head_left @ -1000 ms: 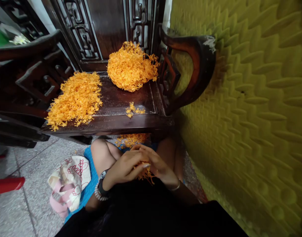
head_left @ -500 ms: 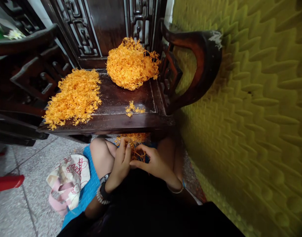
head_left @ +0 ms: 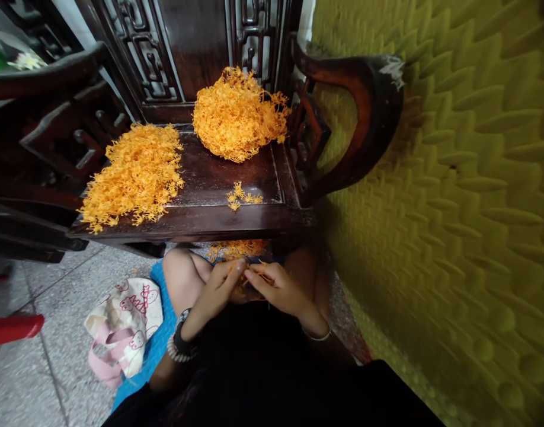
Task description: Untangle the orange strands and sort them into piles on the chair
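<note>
I sit on the floor in front of a dark wooden chair seat (head_left: 210, 178). My left hand (head_left: 216, 290) and my right hand (head_left: 276, 287) meet above my lap, fingertips pinched together on a small orange strand piece (head_left: 245, 277). A flat heap of orange strands (head_left: 134, 175) lies on the left of the seat. A rounded clump of tangled orange strands (head_left: 239, 112) sits at the back right. A few loose orange bits (head_left: 240, 196) lie near the seat's front edge. More orange strands (head_left: 234, 248) lie on the floor under the seat.
A curved wooden armrest (head_left: 356, 118) rises at the seat's right. A yellow-green padded wall (head_left: 454, 207) fills the right side. A white-and-pink printed bag (head_left: 121, 326) lies on the tiled floor at my left, beside a blue cloth (head_left: 159, 344). A red object (head_left: 14, 329) shows at the far left.
Both hands rose from my lap toward the seat's front edge, carrying the orange strands. The bundle at my fingers shrank from a hanging tuft to a small piece pinched between fingertips.
</note>
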A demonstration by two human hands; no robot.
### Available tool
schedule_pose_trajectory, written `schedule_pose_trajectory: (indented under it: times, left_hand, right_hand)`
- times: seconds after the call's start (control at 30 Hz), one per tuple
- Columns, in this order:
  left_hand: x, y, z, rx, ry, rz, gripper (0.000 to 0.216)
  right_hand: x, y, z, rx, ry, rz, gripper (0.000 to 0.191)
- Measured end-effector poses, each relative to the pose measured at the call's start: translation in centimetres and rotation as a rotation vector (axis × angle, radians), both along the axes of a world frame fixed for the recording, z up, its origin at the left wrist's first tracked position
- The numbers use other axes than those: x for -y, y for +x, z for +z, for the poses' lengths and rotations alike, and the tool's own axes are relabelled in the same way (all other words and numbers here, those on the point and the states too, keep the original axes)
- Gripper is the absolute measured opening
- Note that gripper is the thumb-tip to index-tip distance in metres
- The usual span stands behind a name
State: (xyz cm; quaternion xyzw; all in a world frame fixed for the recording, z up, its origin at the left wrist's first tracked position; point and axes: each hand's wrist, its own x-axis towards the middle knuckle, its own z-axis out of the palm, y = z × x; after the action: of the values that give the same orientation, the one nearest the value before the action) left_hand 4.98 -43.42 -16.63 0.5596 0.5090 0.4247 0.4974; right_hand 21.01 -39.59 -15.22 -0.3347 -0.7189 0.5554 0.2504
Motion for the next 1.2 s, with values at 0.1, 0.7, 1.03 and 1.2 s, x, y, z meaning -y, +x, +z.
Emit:
schedule_pose_trajectory:
  times: [0.1,0.7,1.03,1.2]
  left_hand:
    - [-0.2,0.0,0.3,0.011,0.014,0.033,0.046]
    - [-0.2,1.7,0.9,0.804,-0.039,0.240,0.058]
    - [0.7,2.1,1.1,0.424,-0.041,0.148,0.023]
    - [0.0,2.4,1.6,0.091,0.200,0.098,0.036]
  right_hand:
    - [-0.2,-0.2,-0.4,-0.092,-0.136,0.042,0.041]
    - [-0.1,-0.4,-3.4,-0.301,0.071,-0.131,0.066]
    - [-0.5,1.0,0.9,-0.369,-0.138,-0.283,0.035]
    - [-0.4,0.9,1.2,-0.312,-0.105,-0.243,0.032]
